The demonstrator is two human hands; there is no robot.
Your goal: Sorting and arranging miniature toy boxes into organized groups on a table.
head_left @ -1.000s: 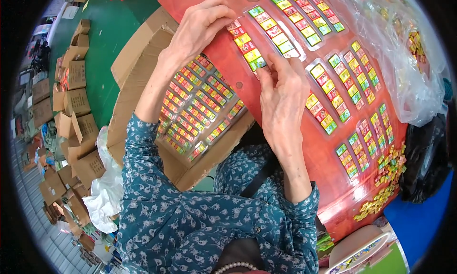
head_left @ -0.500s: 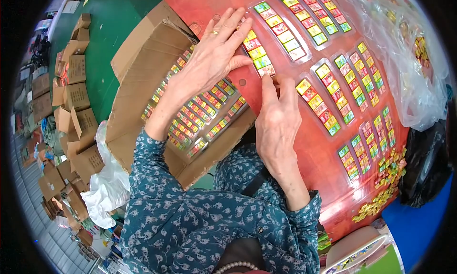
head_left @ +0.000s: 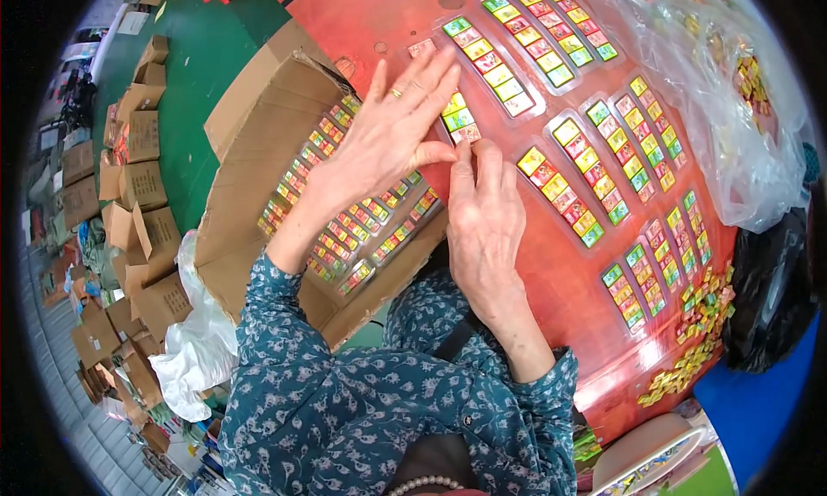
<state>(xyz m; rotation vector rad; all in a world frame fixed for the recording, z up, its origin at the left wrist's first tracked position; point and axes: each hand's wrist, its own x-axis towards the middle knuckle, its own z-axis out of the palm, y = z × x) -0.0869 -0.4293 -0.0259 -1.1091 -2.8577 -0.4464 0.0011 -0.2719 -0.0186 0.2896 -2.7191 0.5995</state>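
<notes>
My left hand (head_left: 394, 121) lies flat with fingers stretched out across a clear plastic strip pack (head_left: 457, 114) of small coloured squares. The pack's far end shows beyond my fingers; its middle is hidden under them. At the near end of this pack, my right hand (head_left: 488, 212) is closed, thumb and fingertips pinched together at the edge. To the right, another strip pack (head_left: 491, 64) lies on the red table (head_left: 551, 289) among several similar ones in slanting rows. Close by my left forearm stands an open cardboard box (head_left: 250, 164), holding many such packs in rows.
At the far right a clear plastic bag (head_left: 732, 169) of small pieces rests on the table, with a black bag (head_left: 769, 306) nearer. Loose yellow and red pieces (head_left: 680, 371) are heaped near the table edge beside a pale tub (head_left: 646, 453). Cardboard cartons (head_left: 142, 182) line the green floor.
My left hand has slid toward me along the pack, its fingers spread wider, baring the pack's far end. My right hand stays pinched at the near end. The whole view has shifted slightly.
</notes>
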